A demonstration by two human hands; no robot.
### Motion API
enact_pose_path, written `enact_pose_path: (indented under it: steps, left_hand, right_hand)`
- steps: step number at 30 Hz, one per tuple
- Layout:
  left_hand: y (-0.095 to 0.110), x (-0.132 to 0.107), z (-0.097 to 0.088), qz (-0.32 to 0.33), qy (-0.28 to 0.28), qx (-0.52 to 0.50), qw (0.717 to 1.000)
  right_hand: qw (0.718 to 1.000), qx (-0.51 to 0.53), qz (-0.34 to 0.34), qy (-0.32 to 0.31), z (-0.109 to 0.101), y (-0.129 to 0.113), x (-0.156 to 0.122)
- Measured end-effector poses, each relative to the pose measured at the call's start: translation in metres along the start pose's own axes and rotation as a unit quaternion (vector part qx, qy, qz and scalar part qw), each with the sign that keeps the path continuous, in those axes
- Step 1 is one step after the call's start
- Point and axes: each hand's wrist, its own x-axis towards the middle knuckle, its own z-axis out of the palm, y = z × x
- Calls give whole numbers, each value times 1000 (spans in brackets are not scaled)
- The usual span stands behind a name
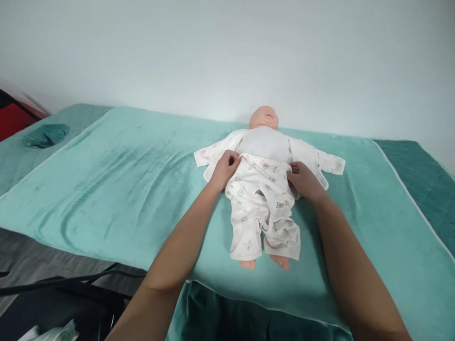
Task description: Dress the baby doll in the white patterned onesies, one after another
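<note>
A baby doll [263,118] lies on its back on a teal blanket [117,180], head toward the wall. It wears an open white patterned jacket [320,158] and matching white trousers [261,208], with bare feet sticking out at the near end. My left hand [224,169] pinches the trousers' waistband at the doll's left-side hip as I see it. My right hand [303,181] grips the waistband on the other side. Both hands have their fingers closed on the fabric.
The blanket covers a table against a pale wall [227,52]. A darker teal cloth [45,135] lies bunched at the far left, beside something red [12,118]. Dark cables [57,280] and white crumpled material [53,332] are below the table's near-left edge.
</note>
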Motion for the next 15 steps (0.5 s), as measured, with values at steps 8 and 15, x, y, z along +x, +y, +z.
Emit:
enact_pose_path:
  steps: [8,15]
  left_hand:
    - [15,-15,-3,-151,-135,-128,971]
    - [13,-12,5,-248,-39,-287,924]
  right_hand:
    - [982,163,-3,-98,7,-3,-4]
    - [933,335,-31,-127,16,-4,-6]
